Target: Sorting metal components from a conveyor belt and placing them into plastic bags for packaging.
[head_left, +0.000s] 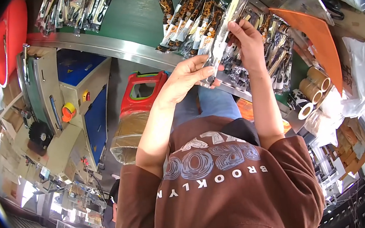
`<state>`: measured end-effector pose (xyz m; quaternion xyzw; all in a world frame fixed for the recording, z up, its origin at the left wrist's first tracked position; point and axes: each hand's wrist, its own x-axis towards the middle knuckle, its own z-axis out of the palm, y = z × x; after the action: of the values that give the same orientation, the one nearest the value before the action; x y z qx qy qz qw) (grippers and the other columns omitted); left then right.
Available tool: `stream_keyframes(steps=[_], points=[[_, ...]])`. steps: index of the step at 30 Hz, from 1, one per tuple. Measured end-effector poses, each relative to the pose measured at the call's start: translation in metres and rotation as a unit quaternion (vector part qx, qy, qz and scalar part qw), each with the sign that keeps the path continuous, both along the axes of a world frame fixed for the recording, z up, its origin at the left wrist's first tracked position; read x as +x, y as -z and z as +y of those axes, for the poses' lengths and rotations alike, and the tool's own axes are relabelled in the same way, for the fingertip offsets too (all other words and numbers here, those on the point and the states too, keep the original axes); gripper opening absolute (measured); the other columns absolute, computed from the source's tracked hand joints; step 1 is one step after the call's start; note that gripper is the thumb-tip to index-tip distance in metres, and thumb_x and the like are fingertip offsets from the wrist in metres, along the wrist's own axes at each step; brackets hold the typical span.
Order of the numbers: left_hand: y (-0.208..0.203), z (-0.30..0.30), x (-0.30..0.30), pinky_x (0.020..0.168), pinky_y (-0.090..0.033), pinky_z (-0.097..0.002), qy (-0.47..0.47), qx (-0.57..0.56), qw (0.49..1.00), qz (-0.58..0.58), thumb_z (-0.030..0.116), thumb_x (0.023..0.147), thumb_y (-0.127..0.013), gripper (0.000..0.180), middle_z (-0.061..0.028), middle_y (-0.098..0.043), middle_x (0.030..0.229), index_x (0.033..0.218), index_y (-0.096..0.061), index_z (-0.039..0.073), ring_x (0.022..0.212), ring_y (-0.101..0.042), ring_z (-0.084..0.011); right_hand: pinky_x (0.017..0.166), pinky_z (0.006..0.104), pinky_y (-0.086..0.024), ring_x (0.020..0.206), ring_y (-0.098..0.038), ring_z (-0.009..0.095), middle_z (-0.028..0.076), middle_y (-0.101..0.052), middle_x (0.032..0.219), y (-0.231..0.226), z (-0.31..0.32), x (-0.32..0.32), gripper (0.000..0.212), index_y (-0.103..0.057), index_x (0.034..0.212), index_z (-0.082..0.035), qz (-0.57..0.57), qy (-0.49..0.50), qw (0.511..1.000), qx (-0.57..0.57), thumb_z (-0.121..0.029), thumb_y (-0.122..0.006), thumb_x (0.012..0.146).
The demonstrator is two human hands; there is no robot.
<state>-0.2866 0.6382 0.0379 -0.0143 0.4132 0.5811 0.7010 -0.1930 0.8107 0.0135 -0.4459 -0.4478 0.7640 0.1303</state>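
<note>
Left hand (188, 76) pinches near end, right hand (249, 43) grips farther up a slim clear-wrapped packet (220, 42), slanted over the near edge (137, 55) of green bench (135, 11), patterned packets (187, 16) lying beside it.

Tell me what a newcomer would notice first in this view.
Probably the long, shiny clear packet at upper centre, with the left hand at its lower end and the right hand higher up. Next, the curved orange sheet at upper right and the bright red rounded panel at upper left.
</note>
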Motion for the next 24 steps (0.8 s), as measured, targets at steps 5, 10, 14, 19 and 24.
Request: stream_keyframes(steps=[5, 10, 14, 19, 24], points=[[0.001, -0.003, -0.002, 0.074, -0.051, -0.0282, -0.005, 0.007, 1.0, 0.008, 0.014, 0.086, -0.058, 0.032, -0.0136, -0.063, 0.101, 0.114, -0.052, -0.001, 0.081, -0.063, -0.0164, 0.058, 0.0197, -0.042, 0.064, -0.051, 0.005, -0.003, -0.058, 0.074, -0.003, -0.002, -0.002, 0.011, -0.054, 0.079, -0.009, 0.033, 0.004, 0.999, -0.039, -0.015, -0.061, 0.086], [0.023, -0.018, -0.008, 0.073, -0.049, -0.0267, -0.006, -0.006, 0.996, 0.086, 0.012, 0.085, -0.058, 0.028, -0.0102, -0.065, 0.095, 0.111, -0.055, 0.001, 0.08, -0.063, -0.0142, 0.061, 0.0263, -0.051, 0.067, -0.061, 0.013, 0.008, -0.064, 0.083, 0.019, -0.009, 0.007, 0.016, -0.057, 0.097, 0.0, 0.079, -0.046, 0.989, -0.115, -0.014, -0.051, 0.091], [0.068, -0.035, -0.053, 0.067, -0.046, -0.0269, -0.019, -0.285, 0.831, 0.477, 0.017, 0.082, -0.061, 0.028, -0.0096, -0.066, 0.087, 0.103, -0.057, -0.001, 0.078, -0.062, -0.0165, 0.062, 0.026, -0.049, 0.072, -0.061, 0.015, 0.011, -0.063, 0.083, 0.088, -0.016, 0.005, 0.032, -0.052, 0.103, 0.002, -0.149, -0.045, 0.985, 0.078, -0.025, -0.057, 0.088], [0.136, -0.028, -0.09, 0.076, -0.041, -0.0397, 0.06, -0.329, 0.547, 0.767, 0.025, 0.076, -0.066, 0.043, -0.0149, -0.06, 0.094, 0.108, -0.051, 0.0, 0.087, -0.054, -0.0311, 0.076, 0.0422, -0.046, 0.09, -0.057, 0.038, 0.022, -0.056, 0.1, 0.133, -0.058, -0.043, 0.074, -0.042, 0.113, 0.005, -0.396, -0.125, 0.818, 0.398, -0.05, -0.068, 0.071], [0.148, 0.014, -0.049, 0.079, -0.036, -0.0427, 0.203, -0.259, 0.548, 0.769, 0.037, 0.07, -0.07, 0.049, -0.0125, -0.054, 0.098, 0.104, -0.053, 0.005, 0.095, -0.049, -0.0287, 0.082, 0.043, -0.043, 0.094, -0.054, 0.04, 0.022, -0.052, 0.105, 0.144, -0.067, -0.02, 0.063, -0.044, 0.113, 0.003, -0.462, -0.057, 0.775, 0.428, -0.035, -0.07, 0.07]])
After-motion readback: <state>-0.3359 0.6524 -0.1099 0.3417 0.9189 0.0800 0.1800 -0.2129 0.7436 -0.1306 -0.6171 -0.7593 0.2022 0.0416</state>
